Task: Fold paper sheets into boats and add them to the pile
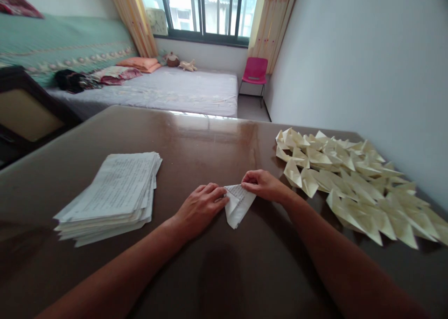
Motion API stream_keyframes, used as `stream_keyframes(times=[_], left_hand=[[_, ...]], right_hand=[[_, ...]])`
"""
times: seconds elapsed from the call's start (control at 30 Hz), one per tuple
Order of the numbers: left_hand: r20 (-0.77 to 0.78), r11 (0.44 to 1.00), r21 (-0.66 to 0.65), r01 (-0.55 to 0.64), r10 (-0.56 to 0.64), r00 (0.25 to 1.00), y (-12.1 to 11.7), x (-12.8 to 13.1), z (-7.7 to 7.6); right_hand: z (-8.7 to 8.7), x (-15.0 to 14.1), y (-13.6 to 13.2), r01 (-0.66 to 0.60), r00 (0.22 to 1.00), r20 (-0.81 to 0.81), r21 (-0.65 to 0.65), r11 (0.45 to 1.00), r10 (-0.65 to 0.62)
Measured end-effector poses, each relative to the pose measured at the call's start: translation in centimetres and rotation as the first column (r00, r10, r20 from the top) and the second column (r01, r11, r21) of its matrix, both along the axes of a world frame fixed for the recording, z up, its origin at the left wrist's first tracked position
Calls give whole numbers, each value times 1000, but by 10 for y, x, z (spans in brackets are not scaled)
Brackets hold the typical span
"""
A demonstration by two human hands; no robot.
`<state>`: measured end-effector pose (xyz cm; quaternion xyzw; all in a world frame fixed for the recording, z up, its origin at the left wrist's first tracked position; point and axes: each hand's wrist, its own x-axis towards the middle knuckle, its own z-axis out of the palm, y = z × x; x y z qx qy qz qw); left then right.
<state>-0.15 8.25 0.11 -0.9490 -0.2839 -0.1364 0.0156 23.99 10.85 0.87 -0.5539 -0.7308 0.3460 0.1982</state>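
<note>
A small folded sheet of printed paper (240, 206) lies at the middle of the brown table, its lower end narrowing to a blunt point. My left hand (203, 204) pinches its left edge, thumb and fingers closed on it. At the upper right edge, my right hand (261, 184) grips the same paper between thumb and curled fingers. Lines of print show on the upper part, and a folded flap lies across the left side. The fingertips hide parts of both edges.
On the left is a stack of printed sheets (112, 188). Many cream folded paper pieces (346, 174) cover the right side of the brown table (196, 142). Beyond the table are a bed (196, 93), a pink chair (255, 71) and a window; a dark wooden chair (31, 109) stands at left.
</note>
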Motion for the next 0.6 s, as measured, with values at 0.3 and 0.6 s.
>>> stream_keyframes(times=[0.3, 0.6], left_hand=[[123, 998, 2, -69, 68, 990, 7, 0, -5], [-9, 997, 39, -70, 70, 997, 5, 2, -6]], right_hand=[[-20, -25, -8, 320, 947, -100, 241, 916, -304], [-10, -4, -10, -91, 985, 167, 337, 937, 36]])
